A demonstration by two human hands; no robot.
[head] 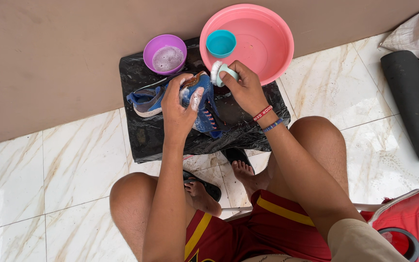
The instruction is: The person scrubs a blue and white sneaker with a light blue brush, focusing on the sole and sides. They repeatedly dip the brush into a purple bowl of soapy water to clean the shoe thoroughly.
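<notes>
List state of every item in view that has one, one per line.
blue shoe: sudsy, gripped by left hand, lying over black plastic sheet
second blue shoe: lying on the sheet, not held
scrub brush: foamy, held in right hand at the shoe
purple bowl: upright, foamy liquid inside
pink basin: upright; water level cannot tell
teal cup: upright inside the basin

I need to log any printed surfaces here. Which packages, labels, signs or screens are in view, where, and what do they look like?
No packages, signs or screens.
Red wristband: on the right hand's wrist, narrow, with small white lettering.
Blue wristband: just below the red one, no print visible.
</notes>
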